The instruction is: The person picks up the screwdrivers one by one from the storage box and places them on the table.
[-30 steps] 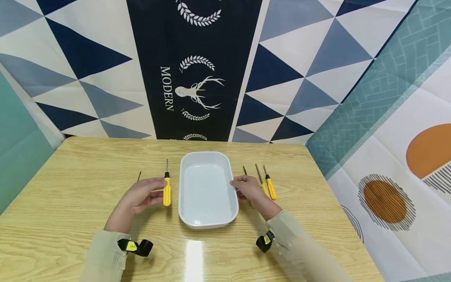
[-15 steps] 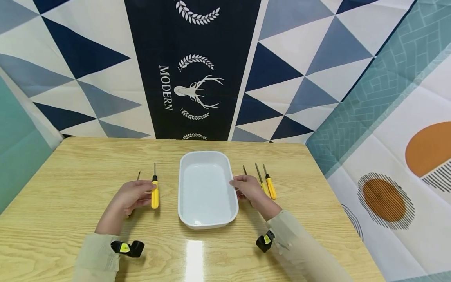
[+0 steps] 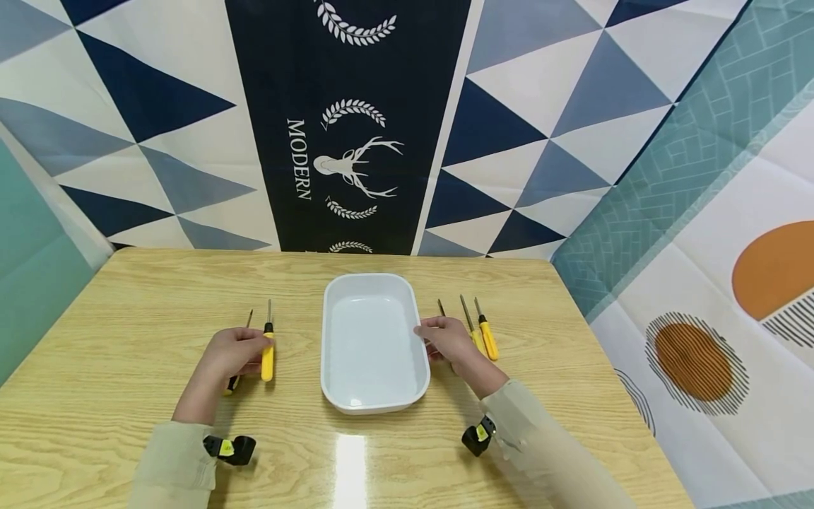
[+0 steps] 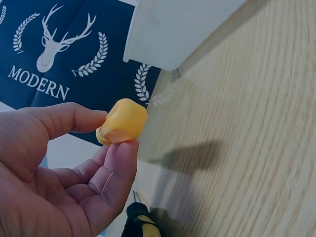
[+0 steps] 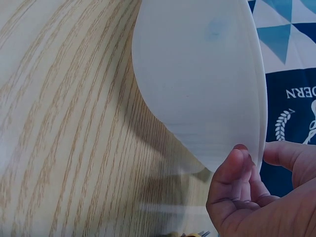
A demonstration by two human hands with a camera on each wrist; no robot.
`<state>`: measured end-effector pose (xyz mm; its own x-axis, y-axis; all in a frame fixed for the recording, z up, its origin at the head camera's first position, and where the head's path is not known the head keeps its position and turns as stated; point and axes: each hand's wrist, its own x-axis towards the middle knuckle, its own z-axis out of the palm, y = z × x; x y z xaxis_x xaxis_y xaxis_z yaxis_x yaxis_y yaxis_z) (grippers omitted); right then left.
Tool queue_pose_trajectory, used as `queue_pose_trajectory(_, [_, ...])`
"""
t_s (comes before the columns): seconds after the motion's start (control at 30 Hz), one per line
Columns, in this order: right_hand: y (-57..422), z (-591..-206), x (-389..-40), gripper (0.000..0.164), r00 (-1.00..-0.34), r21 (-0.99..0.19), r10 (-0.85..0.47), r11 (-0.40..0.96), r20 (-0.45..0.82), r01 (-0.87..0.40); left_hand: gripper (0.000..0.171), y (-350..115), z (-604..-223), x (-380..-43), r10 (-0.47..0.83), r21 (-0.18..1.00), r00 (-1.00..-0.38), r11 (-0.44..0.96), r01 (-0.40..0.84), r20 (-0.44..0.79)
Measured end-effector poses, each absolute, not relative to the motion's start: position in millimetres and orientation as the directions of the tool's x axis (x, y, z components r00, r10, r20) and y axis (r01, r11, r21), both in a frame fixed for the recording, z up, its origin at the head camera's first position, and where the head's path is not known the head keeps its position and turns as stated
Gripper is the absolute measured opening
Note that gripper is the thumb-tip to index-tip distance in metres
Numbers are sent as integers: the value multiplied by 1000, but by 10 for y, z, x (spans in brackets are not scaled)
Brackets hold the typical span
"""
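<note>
My left hand (image 3: 234,353) pinches the yellow handle of a screwdriver (image 3: 268,360) between thumb and fingers, its shaft pointing away from me. The left wrist view shows that handle (image 4: 126,120) end-on, over the table. Partly hidden under this hand, a second screwdriver (image 3: 232,385) with a black and yellow handle lies on the wood. My right hand (image 3: 450,341) pinches the right rim of a white rectangular dish (image 3: 375,346), thumb on one side and fingers on the outer wall (image 5: 197,64). Nothing lies inside the dish.
Right of the dish lie two yellow-handled screwdrivers, one nearer (image 3: 475,339) and one at the outside (image 3: 487,341). A third screwdriver's shaft (image 3: 441,307) shows beyond my right hand, which covers its handle. A patterned cloth (image 3: 356,162) hangs behind the wooden table (image 3: 159,304).
My left hand has moved left with the screwdriver, away from the dish and slightly toward me, and the second screwdriver's handle has come into view. My right hand and the dish stay in place.
</note>
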<state>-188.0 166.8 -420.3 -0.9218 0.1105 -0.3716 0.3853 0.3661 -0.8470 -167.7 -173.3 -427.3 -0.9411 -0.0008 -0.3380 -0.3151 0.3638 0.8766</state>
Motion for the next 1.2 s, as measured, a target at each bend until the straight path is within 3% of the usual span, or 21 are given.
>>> queue_pose_trajectory(1.2, [1669, -4194, -1869, 27, -922, -846, 114, 368, -371, 386, 38, -1621, -4398, -1734, -25, 833, -943, 462, -305, -331])
